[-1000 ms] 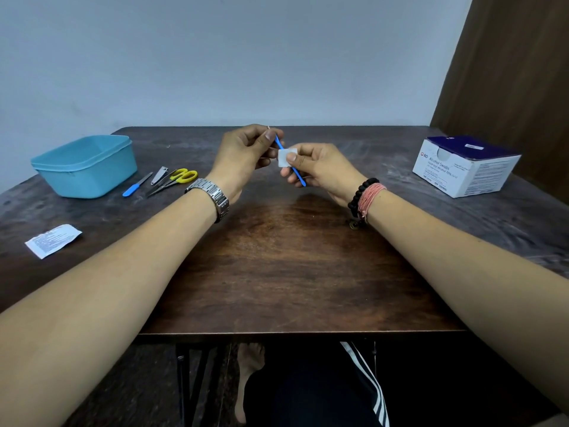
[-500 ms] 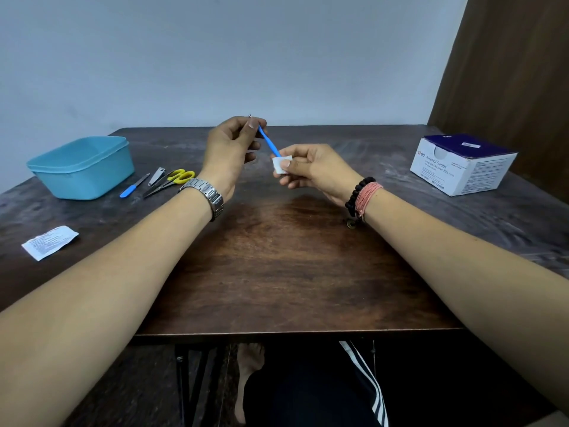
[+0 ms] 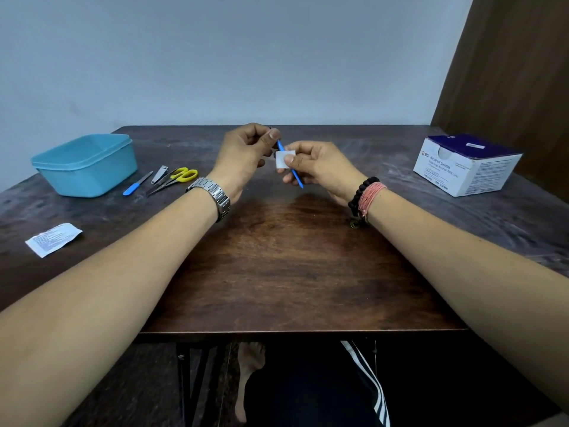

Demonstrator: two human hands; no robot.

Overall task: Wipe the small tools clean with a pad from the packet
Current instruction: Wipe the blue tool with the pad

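Observation:
My left hand (image 3: 244,155) pinches the top end of a thin blue stick tool (image 3: 297,177) above the table's middle. My right hand (image 3: 320,167) holds a small white pad (image 3: 284,158) folded around the tool's upper shaft; the lower tip pokes out below my fingers. On the table to the left lie a blue-handled file (image 3: 137,184), a nail clipper (image 3: 159,174) and yellow-handled scissors (image 3: 174,179). An opened white packet (image 3: 53,239) lies flat near the left edge.
A light blue plastic tub (image 3: 86,163) stands at the back left. A white and dark blue box of alcohol swabs (image 3: 465,164) sits at the back right. The dark wooden table (image 3: 283,266) ends at a front edge above my legs.
My left hand drew the blue tool up and left through the pad, then pushed it back down and right, so its lower end sticks out below my right hand again.

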